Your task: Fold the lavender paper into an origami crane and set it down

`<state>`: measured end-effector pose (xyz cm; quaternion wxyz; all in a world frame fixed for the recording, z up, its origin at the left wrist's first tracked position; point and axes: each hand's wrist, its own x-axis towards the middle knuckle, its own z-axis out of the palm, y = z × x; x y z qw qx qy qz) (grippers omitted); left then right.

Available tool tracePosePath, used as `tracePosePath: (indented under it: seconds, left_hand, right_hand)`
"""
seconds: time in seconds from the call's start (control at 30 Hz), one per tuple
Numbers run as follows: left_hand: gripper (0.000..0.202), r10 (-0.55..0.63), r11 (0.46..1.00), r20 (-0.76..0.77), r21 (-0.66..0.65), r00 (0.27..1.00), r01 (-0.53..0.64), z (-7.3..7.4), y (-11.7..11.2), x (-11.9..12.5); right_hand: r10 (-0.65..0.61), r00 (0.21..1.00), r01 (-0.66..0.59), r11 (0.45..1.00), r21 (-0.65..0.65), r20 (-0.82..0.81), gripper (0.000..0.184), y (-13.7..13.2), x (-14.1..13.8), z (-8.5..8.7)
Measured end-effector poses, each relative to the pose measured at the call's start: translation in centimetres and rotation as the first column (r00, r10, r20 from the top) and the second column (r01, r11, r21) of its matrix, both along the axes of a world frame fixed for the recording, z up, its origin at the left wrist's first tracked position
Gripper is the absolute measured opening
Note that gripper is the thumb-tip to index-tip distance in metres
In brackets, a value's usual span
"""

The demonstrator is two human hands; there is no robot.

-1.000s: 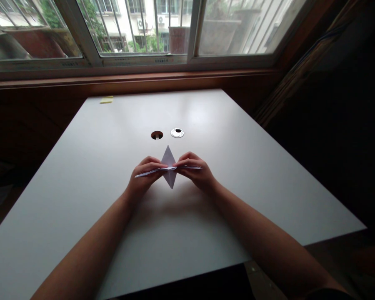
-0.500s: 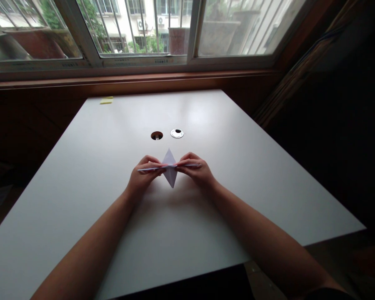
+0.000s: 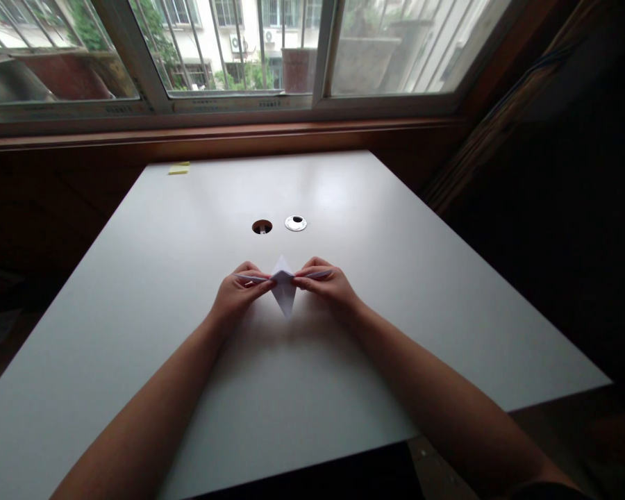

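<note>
A pale folded paper (image 3: 285, 297) is held between my two hands over the white table. One pointed flap tips toward me, another points away, and thin flaps stick out to both sides. My left hand (image 3: 239, 288) is closed, pinching the left flap between thumb and fingers. On the opposite side, my right hand (image 3: 326, 281) pinches the right flap the same way. Fingers hide part of both side flaps. The paper's centre rises in a small peak between my thumbs.
The white table (image 3: 375, 229) has a round hole (image 3: 262, 227) beyond my hands, with a silvery ring-shaped cover (image 3: 296, 223) beside it. Yellow sticky notes (image 3: 179, 168) lie at the far left corner. Behind the table is a barred window (image 3: 239, 104).
The paper's middle has bent up into a peak, and the side flaps now slope down toward it. The near flap hangs slightly closer to me. Both hands keep their pinch.
</note>
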<state>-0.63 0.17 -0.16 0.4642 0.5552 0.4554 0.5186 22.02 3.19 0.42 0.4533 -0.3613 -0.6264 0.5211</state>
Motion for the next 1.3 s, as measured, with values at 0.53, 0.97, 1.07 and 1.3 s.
tracePosePath:
  seconds: [0.53, 0.97, 1.07, 1.3]
  left_hand:
    - [0.024, -0.019, 1.0, -0.049, -0.013, 0.999, 0.019, 0.6, -0.2, 0.0]
    - [0.023, 0.071, 0.996, 0.133, 0.039, 0.989, -0.076, 0.8, -0.4, 0.5]
    - [0.022, 0.096, 0.995, 0.282, -0.023, 0.955, -0.093, 0.9, -0.4, 0.4]
    - [0.024, 0.151, 0.987, 0.411, -0.111, 0.899, -0.115, 0.7, 0.0, -0.1]
  right_hand:
    - [0.01, 0.999, -0.01, 1.0, -0.011, -0.034, 0.026, 0.0, -0.1, 0.1]
    - [-0.041, 0.997, 0.039, 0.999, -0.03, -0.069, 0.028, -0.1, -0.2, -0.1]
    - [-0.101, 0.992, 0.101, 0.995, -0.001, -0.073, 0.025, 0.0, -0.1, -0.3]
    - [-0.157, 0.987, 0.159, 0.983, 0.088, -0.027, 0.023, 0.3, 0.3, -0.8]
